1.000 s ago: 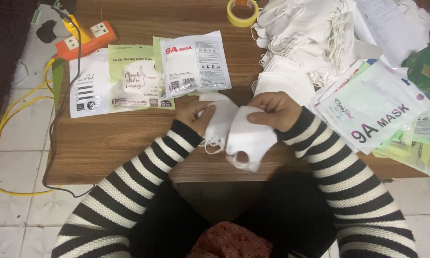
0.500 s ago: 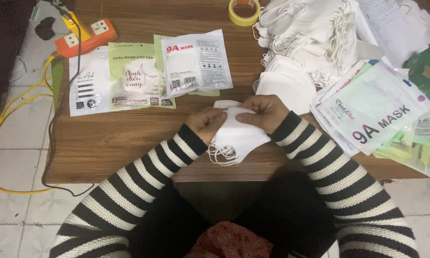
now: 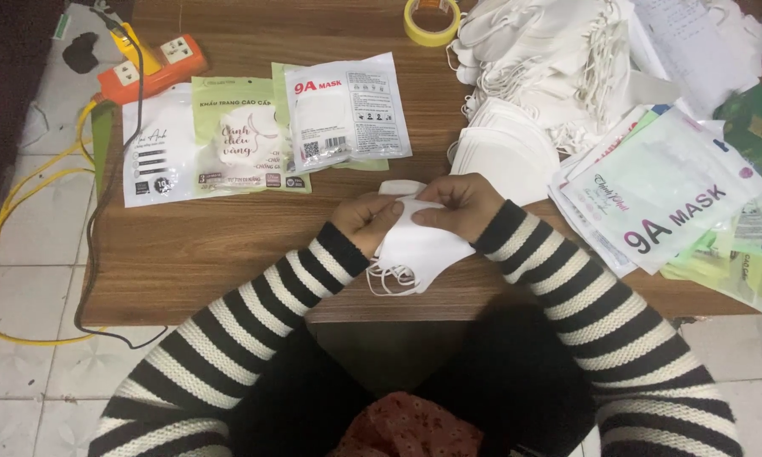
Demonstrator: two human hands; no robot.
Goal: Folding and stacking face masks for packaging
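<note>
Nearest the camera, two striped sleeves reach forward over the near edge of the wooden table (image 3: 229,254). The left hand (image 3: 366,222) and the right hand (image 3: 459,206) meet just above that edge, fingers curled and pinched shut on a small stack of white face masks (image 3: 419,250); the stack hangs between the two hands, its ear loops dangling on the side nearest the table's front edge. Beyond the hands, towards the middle of the table, lie three flat mask packets: a clear one with red print (image 3: 347,110), a green one (image 3: 239,135) touching it on the left, and a white one (image 3: 151,156) further left. On the right half of the table sits a pile of printed packets (image 3: 669,195), with a heap of loose white masks (image 3: 550,76) behind it. At the table's far edge rests a yellow tape roll (image 3: 432,21), and at its far left corner an orange power strip (image 3: 152,68).
</note>
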